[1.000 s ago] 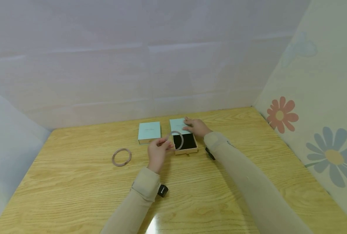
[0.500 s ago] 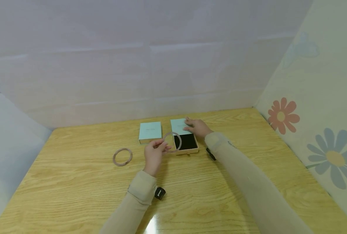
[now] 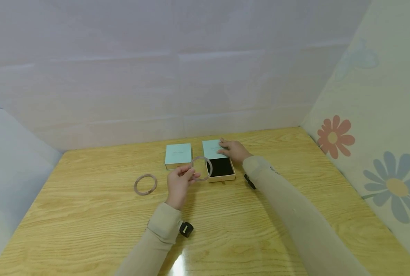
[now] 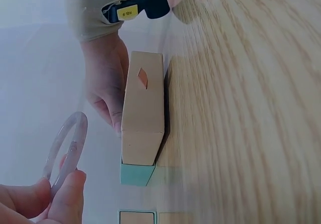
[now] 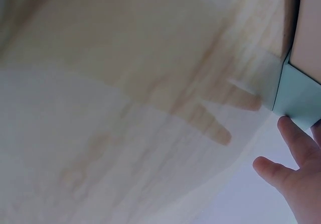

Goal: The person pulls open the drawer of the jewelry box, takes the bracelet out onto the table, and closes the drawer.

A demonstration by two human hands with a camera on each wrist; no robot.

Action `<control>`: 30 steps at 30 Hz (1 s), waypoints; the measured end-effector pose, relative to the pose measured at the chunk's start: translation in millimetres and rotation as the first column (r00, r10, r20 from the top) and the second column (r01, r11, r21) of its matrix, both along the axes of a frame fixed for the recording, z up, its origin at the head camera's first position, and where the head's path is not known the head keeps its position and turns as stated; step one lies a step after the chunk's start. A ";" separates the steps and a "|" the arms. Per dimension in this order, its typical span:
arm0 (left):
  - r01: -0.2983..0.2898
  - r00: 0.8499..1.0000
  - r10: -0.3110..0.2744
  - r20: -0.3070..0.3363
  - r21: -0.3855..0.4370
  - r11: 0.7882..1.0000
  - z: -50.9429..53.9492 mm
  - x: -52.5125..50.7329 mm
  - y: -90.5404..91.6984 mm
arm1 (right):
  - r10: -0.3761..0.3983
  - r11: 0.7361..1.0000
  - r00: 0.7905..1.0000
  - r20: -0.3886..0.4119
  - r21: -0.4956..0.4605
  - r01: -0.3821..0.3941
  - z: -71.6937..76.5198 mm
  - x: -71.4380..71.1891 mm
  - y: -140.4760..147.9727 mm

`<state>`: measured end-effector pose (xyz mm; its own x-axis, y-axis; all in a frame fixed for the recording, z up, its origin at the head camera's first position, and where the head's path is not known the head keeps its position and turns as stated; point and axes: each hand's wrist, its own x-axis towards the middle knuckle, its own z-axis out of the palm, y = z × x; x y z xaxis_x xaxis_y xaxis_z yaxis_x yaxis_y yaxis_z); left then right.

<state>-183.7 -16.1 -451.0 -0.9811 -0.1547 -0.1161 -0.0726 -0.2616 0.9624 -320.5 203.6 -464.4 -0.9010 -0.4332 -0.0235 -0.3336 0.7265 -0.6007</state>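
Observation:
My left hand (image 3: 178, 186) pinches a pale translucent bangle (image 3: 210, 168) between thumb and fingertips. The bangle (image 4: 75, 148) stands tilted in the air, and in the head view it overlaps the near left part of an open drawer-style gift box. That box has a light-blue sleeve (image 3: 209, 147) and a pulled-out drawer (image 3: 222, 178) with a black lining (image 3: 219, 167). My right hand (image 3: 236, 150) rests on the sleeve's right side. In the right wrist view, a straight finger (image 5: 296, 141) touches the blue sleeve (image 5: 297, 93); part of that hand is out of frame.
A second light-blue box (image 3: 178, 154), its drawer in, lies left of the open one. Another bangle (image 3: 145, 184) lies flat on the wooden table (image 3: 87, 214) further left. A fabric backdrop (image 3: 139, 92) rises behind the table, and a flowered panel (image 3: 374, 126) at the right.
My left hand has drawn back slightly to the left with the bangle, away from the open drawer. The right hand stays on the sleeve. The boxes and other bangle remain in place.

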 end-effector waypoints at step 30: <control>-0.014 0.996 0.012 0.084 0.023 1.000 -1.3 12.1 -21.9 | 0.008 1.000 1.000 -0.006 0.003 -0.008 -1.5 -2.3 2.8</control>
<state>-171.5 -38.0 -452.2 -0.9658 -0.1638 -0.2012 -0.1487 -0.2859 0.9466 -322.8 206.4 -465.9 -0.8978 -0.4401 -0.0190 -0.3431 0.7256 -0.5964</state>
